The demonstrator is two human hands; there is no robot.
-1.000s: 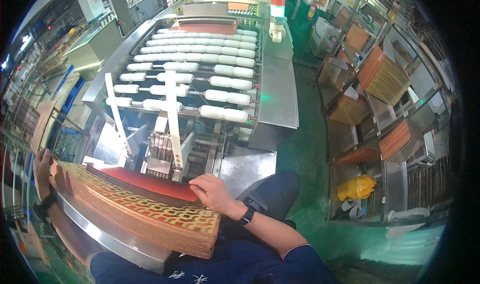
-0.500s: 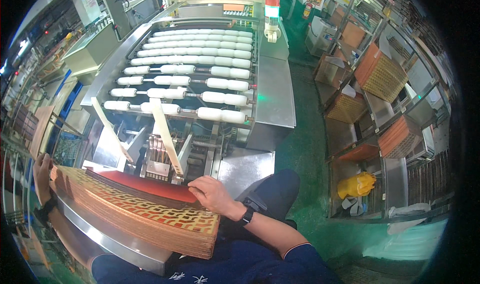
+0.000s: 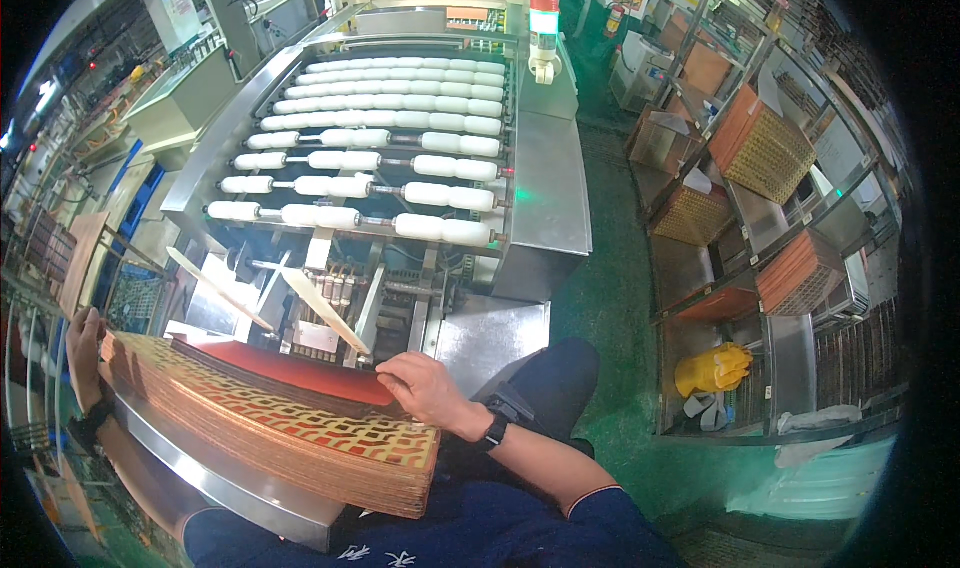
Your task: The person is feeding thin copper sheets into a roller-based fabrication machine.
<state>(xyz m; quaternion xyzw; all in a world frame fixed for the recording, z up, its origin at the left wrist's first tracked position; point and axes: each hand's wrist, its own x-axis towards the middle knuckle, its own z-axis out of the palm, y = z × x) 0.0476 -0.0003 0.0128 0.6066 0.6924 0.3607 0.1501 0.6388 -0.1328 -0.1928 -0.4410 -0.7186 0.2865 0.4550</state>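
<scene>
A thick stack of thin copper-edged panels [image 3: 270, 438], its top patterned in yellow and red-brown, lies close to my body on a metal ledge [image 3: 230, 483]. Along its far side a reddish sheet [image 3: 290, 370] with a dark border shows, its full extent unclear. My left hand [image 3: 84, 358] grips the stack's left end, fingers bent. At the far right edge, my right hand [image 3: 425, 388] has its fingers curled together against the dark border. Just beyond, two pale flat arms [image 3: 325, 311] of the machine slant low over its metal mechanism.
White rollers [image 3: 400, 106] run in rows across the machine ahead, beside a signal tower light [image 3: 543, 33]. Shelving on the right holds copper panel stacks [image 3: 765, 148] and yellow gloves [image 3: 713, 369]. A green floor [image 3: 610, 318] lies between machine and shelves. My bent knee [image 3: 565, 373] is right of the stack.
The machine's two pale arms have swung down from a steeper angle, uncovering a metal piece below the front rollers. Both my hands and the stack stay in place.
</scene>
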